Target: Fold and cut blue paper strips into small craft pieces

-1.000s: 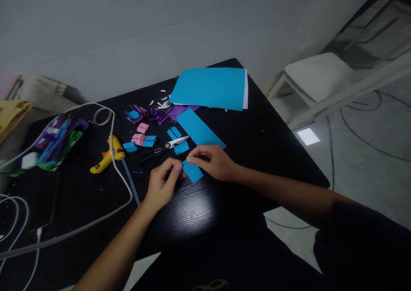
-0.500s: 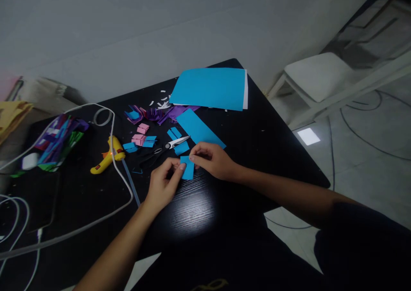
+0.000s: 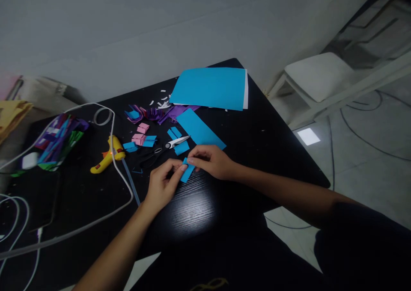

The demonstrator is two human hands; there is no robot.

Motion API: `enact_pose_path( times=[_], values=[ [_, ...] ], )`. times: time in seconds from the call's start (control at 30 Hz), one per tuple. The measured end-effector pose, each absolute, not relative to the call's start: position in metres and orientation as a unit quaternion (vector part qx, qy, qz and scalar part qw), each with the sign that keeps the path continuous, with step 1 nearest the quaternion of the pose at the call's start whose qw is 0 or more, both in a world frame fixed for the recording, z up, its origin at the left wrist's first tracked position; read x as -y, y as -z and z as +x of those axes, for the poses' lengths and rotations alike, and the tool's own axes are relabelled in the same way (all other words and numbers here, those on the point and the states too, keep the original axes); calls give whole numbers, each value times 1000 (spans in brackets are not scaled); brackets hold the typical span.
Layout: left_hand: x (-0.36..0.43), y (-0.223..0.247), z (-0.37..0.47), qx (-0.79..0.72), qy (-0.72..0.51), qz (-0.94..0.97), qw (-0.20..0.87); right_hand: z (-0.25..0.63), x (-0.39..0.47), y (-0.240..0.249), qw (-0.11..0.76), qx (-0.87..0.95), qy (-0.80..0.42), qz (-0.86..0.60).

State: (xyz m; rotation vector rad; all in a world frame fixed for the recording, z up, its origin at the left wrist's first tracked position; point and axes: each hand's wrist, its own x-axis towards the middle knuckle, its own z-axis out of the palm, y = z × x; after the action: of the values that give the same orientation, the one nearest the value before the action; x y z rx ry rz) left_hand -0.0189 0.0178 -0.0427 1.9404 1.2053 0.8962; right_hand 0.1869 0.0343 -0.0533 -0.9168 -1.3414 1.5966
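Observation:
A small piece of blue paper (image 3: pixel 187 173) is pinched between both hands just above the black table. My left hand (image 3: pixel 163 180) grips its left edge, thumb on top. My right hand (image 3: pixel 213 161) holds its upper right side between thumb and fingers. The piece looks narrow and tilted, as if partly folded over. Just beyond the hands lie scissors (image 3: pixel 175 142) with their blades on a small blue paper piece (image 3: pixel 182 148). A folded blue piece (image 3: pixel 174 132) and a long blue paper strip (image 3: pixel 202 128) lie behind.
A large blue sheet (image 3: pixel 208 87) over white paper lies at the back of the table (image 3: pixel 257 162). Pink folded pieces (image 3: pixel 139 139), a yellow glue gun (image 3: pixel 107 156) and a white cable (image 3: pixel 123 201) are on the left. A white chair (image 3: pixel 321 75) stands at right.
The blue paper in my hands has gone from a wider, flat-looking shape to a narrower, tilted one. My right hand has shifted slightly down and left.

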Motion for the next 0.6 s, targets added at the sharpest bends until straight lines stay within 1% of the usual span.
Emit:
enact_pose_path(
  times=[0.27, 0.6],
  values=[
    [-19, 41, -19, -446, -348, 761, 318, 188, -39, 57, 391, 473, -711, -344],
    [-20, 42, -21, -445, -341, 762, 323, 189, -38, 52, 396, 492, -689, -357]
  ],
)
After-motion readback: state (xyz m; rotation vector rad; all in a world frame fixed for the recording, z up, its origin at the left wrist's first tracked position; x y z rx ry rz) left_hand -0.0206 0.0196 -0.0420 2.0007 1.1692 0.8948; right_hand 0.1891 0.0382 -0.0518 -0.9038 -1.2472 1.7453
